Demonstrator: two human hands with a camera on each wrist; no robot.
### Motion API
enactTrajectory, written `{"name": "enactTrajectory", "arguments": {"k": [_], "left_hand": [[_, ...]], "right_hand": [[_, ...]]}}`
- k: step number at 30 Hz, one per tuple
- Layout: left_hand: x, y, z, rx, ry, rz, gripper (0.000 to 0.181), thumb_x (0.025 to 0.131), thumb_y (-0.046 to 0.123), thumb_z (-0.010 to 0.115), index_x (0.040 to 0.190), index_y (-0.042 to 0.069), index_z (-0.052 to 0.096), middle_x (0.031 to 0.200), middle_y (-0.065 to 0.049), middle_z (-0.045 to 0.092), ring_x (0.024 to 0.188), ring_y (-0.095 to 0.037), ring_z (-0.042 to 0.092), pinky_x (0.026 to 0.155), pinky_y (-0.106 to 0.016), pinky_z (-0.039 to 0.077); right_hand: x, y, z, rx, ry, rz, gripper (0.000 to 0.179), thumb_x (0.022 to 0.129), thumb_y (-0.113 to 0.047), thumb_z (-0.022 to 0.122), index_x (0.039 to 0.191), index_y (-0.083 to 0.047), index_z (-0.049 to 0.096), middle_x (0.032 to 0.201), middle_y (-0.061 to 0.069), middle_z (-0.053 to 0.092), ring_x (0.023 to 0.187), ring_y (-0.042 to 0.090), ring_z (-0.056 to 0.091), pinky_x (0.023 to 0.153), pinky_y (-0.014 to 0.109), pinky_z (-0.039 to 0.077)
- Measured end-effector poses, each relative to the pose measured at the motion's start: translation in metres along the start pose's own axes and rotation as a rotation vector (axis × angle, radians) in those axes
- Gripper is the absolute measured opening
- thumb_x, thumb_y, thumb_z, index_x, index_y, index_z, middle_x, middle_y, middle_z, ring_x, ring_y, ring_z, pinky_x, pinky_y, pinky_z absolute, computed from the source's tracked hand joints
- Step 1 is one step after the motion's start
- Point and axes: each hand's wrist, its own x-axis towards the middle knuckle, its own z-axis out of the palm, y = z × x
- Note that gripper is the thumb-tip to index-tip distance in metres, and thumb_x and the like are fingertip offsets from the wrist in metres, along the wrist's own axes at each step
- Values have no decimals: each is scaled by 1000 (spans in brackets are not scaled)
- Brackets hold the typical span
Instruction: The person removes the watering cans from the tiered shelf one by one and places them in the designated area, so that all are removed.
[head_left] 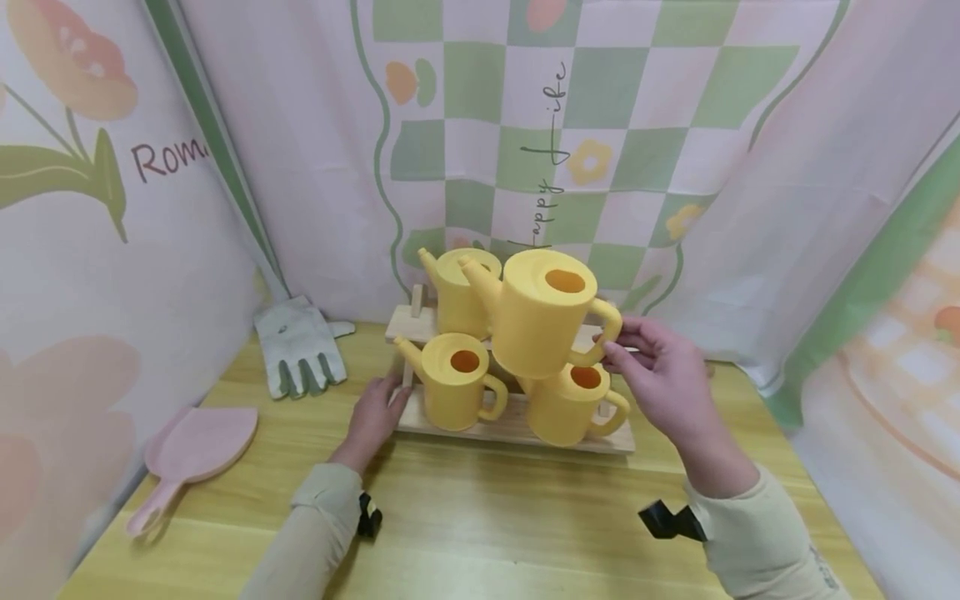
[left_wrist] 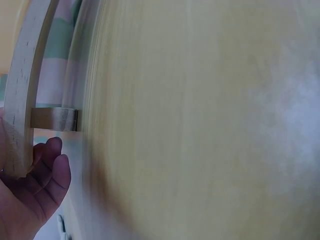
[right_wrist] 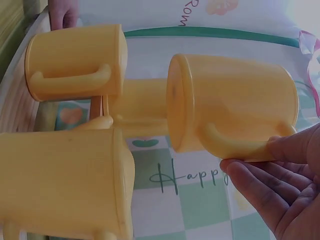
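Yellow can [head_left: 536, 325], above the rack [head_left: 512, 422]; handle [head_left: 612, 320] pinched in the right grip [head_left: 663, 375], body outside it. Left grip [head_left: 375, 415]: curled round the rack's left end.

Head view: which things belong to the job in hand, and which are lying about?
Likely job things:
Pale wooden two-tier rack, gripped by the left hand
Yellow cylindrical watering can, pinched by the right hand
Three matching cans on the rack

Apparently lying about:
Whitish fabric glove
Pink plastic dustpan
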Motion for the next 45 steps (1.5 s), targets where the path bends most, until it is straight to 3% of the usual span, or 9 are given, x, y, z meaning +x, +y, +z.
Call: {"name": "enactTrajectory", "arguments": {"k": [12,22,29,38,40,45], "left_hand": [[1,1,1,8,10,8,44,100,34,53,132,3,56,127,-20,57,116,-36,55,98,-53,45],[1,2,1,12,10,6,43,100,34,54,131,3,57,126,-19,57,115,-36,55,99,-52,45],[1,3,-1,7,6,-2,44,100,34,53,132,3,56,126,-20,57,115,-36,55,98,-53,46],[1,3,-1,9,5,-6,44,100,34,53,132,3,56,127,-19,57,116,-36,55,99,-53,45],[1,2,0,9,3,-9,44,100,34,53,132,4,56,127,-19,57,116,-35,55,99,-53,45],[0,1,0,8,6,-5,44,101,34,53,132,3,56,127,-19,57,116,-35,55,98,-53,45]], "right_hand": [[-1,-2,8,18,-35,-13,22,93,3,61,113,12,60,100,26,69,80,8,70,69,29,59],[-1,-5,12,-21,-29,-17,22,93,1,62,112,12,60,98,24,70,80,6,70,69,24,58],[0,-4,7,-5,-21,-18,22,94,2,61,113,12,60,99,26,69,80,10,71,68,24,58],[3,1,-7,-36,46,0,24,94,1,61,115,13,59,102,28,68,76,1,68,67,20,57],[4,4,-12,-55,66,4,24,94,-1,61,114,12,60,100,22,70,76,1,68,67,19,57],[7,11,-26,-69,113,23,24,95,-4,61,114,11,59,94,-7,70,76,2,68,67,17,56]]}}
